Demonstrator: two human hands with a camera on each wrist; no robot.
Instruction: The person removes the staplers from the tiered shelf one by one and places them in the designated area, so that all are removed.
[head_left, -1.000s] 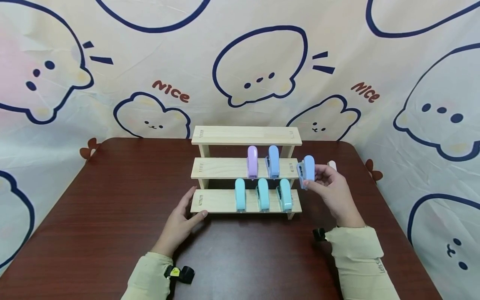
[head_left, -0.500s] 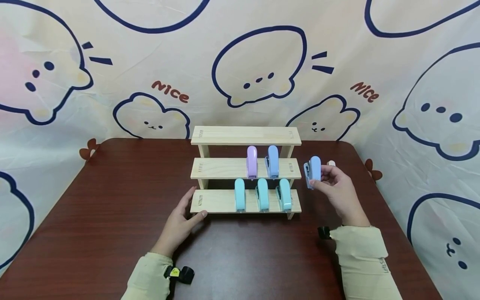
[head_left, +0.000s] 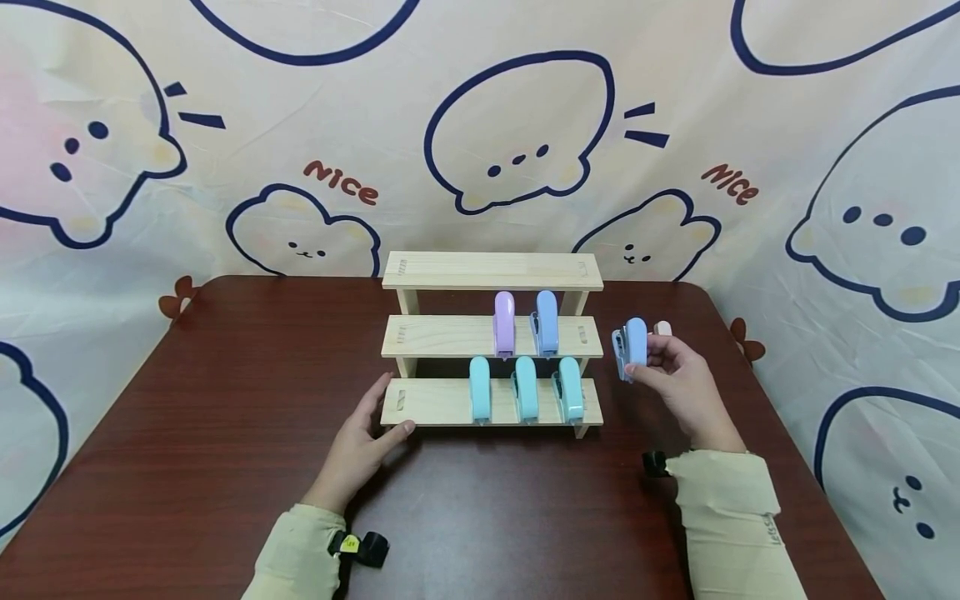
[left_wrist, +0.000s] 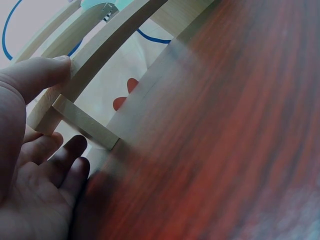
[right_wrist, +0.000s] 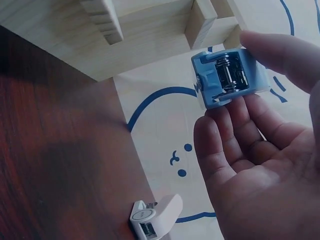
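Note:
In the head view my right hand [head_left: 688, 387] pinches a blue stapler [head_left: 635, 343] between thumb and fingers, in the air right of the three-tier wooden shelf [head_left: 435, 335]. The right wrist view looks into the blue stapler's [right_wrist: 230, 75] end, where a metal spring shows. My left hand [head_left: 362, 450] holds the left end of the bottom tier; its thumb [left_wrist: 42, 75] lies on the board's front edge, with fingers curled beyond it. Several teal staplers [head_left: 527, 390] stand on the bottom tier. A purple stapler [head_left: 505, 323] and another blue stapler [head_left: 547, 322] stand on the middle tier.
A whitish stapler [right_wrist: 155, 217] stands on the table beyond my right hand, partly hidden in the head view. The shelf stands near the back of the brown wooden table [head_left: 262, 375]. A printed cloth [head_left: 517, 167] hangs behind and at both sides.
My right hand has moved right and slightly nearer, taking the blue stapler away from the middle tier's right end. The left hand and the shelf stay where they were.

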